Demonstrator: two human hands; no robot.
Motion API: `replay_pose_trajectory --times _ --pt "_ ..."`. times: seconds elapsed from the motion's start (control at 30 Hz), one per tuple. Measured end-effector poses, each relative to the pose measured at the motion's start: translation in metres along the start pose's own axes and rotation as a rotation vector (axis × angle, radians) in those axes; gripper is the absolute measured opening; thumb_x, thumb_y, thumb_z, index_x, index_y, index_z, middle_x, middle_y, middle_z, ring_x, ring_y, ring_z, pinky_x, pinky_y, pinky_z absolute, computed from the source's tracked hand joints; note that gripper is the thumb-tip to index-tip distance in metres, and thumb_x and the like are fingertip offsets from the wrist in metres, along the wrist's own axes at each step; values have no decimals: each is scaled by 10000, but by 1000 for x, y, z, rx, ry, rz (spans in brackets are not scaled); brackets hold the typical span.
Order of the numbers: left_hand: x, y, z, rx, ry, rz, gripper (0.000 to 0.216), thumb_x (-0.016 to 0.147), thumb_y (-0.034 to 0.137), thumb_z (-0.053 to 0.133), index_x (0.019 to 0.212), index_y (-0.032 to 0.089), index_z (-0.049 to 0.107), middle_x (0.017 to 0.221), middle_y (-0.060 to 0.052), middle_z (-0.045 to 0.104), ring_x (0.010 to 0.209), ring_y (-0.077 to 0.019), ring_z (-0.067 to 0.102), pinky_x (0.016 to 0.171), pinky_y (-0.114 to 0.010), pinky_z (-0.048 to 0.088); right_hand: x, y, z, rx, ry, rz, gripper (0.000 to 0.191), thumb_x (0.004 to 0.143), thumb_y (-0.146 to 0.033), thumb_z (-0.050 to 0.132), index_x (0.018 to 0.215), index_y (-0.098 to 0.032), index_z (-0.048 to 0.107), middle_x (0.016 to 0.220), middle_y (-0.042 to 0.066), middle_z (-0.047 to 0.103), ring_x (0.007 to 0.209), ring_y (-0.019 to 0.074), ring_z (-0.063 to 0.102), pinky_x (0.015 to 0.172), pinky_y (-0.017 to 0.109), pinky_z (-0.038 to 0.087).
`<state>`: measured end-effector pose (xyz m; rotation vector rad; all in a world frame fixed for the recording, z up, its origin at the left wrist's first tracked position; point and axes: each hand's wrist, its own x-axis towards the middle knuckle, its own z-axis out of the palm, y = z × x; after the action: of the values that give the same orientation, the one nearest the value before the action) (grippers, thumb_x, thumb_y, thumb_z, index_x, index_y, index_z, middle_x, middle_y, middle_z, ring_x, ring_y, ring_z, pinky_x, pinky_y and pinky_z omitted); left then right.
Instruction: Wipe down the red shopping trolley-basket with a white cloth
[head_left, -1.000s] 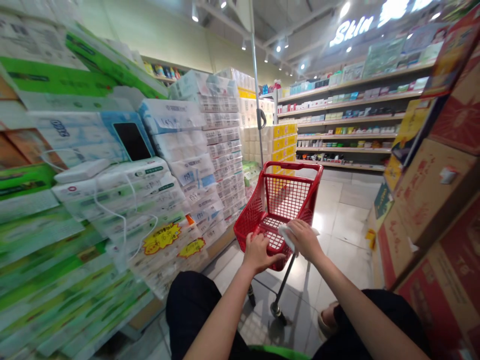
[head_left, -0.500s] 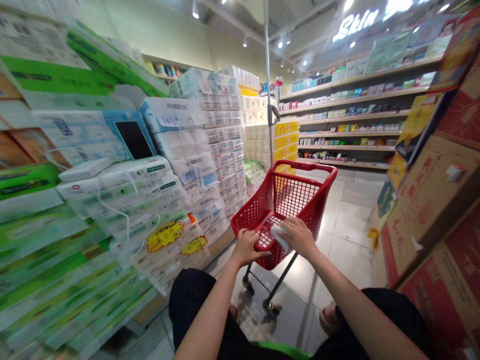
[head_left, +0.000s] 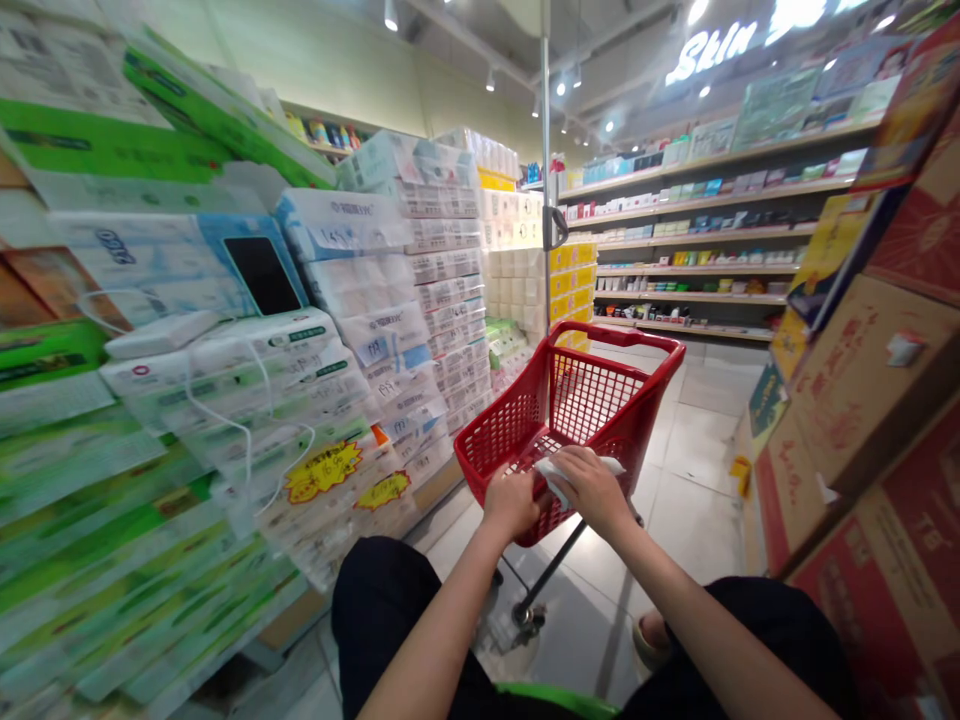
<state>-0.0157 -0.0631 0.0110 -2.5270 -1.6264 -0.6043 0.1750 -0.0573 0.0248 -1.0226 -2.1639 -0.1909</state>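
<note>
Left hand: fingers curled closed over the near rim of the red cart; right hand, just beside it, fingers bent down on a crumpled white cloth, holding it against the same near rim. The person sits low behind the cart, which stands on its wheels on the tiled floor, a tall pole rising at its far side. Left of the cart: stacked tissue packs, a phone leaning on them; right: cardboard boxes; beyond: stocked shelves.
</note>
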Motion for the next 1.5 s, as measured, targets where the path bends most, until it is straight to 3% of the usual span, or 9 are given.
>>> replay_pose_trajectory --times 0.13,0.37,0.47,0.7,0.8,0.97,1.23,1.37,1.5 --pt "-4 -12 -2 51 -52 5 420 882 604 503 940 233 689 785 -80 708 790 -251 655 781 -369 455 0 20 -5 -44 -45 -59 322 961 -356 485 1255 -319 613 1224 13 672 1188 233 533 1015 428 414" --pt "-8 -30 -10 19 -39 70 440 925 607 438 888 249 691 716 -38 706 756 -202 647 803 -323 427 7 102 -31 -213 52 115 346 961 -322 449 1260 -297 622 1280 1 644 1212 279 497 998 463 406" --pt "-7 -28 -10 48 -50 56 458 931 608 418 895 241 690 718 -43 706 763 -202 646 797 -320 414 9 90 -27 -219 64 136 340 952 -287 451 1240 -279 632 1266 12 646 1202 281 484 998 459 405" --pt "-8 -33 -17 109 -112 63 409 930 566 439 999 241 679 791 -55 716 794 -220 654 777 -321 409 7 -18 12 -89 10 18 327 901 -382 575 1202 -267 630 1221 32 648 1205 261 467 1051 441 350" --pt "-10 -35 -20 120 -127 61 420 920 570 453 995 223 677 815 -68 720 809 -232 656 780 -325 415 9 -35 16 -69 -3 -31 318 907 -412 581 1184 -266 634 1193 44 657 1188 255 482 1039 431 354" --pt "-11 -32 -21 86 -128 67 379 919 554 470 1002 249 680 813 -45 714 808 -211 655 791 -304 417 9 4 4 -131 -43 -103 269 960 -336 502 1189 -296 637 1188 14 670 1164 221 506 1016 392 375" --pt "-6 -20 -18 69 -132 49 456 920 612 429 954 236 684 777 -58 714 771 -216 658 766 -310 423 8 110 -34 -330 22 139 334 959 -304 451 1239 -303 632 1292 1 622 1126 247 494 936 402 427" --pt "-7 -18 -16 72 -101 53 409 927 576 442 960 247 683 778 -52 714 751 -211 655 763 -311 414 9 105 -35 -310 79 206 332 951 -280 447 1223 -284 638 1276 16 624 1053 245 498 901 396 447" --pt "-7 -21 -14 85 -93 31 402 931 562 441 959 245 687 763 -49 709 744 -208 654 765 -309 403 2 57 -10 -252 91 178 344 934 -206 451 1226 -271 620 1276 32 605 1018 237 500 907 389 449"
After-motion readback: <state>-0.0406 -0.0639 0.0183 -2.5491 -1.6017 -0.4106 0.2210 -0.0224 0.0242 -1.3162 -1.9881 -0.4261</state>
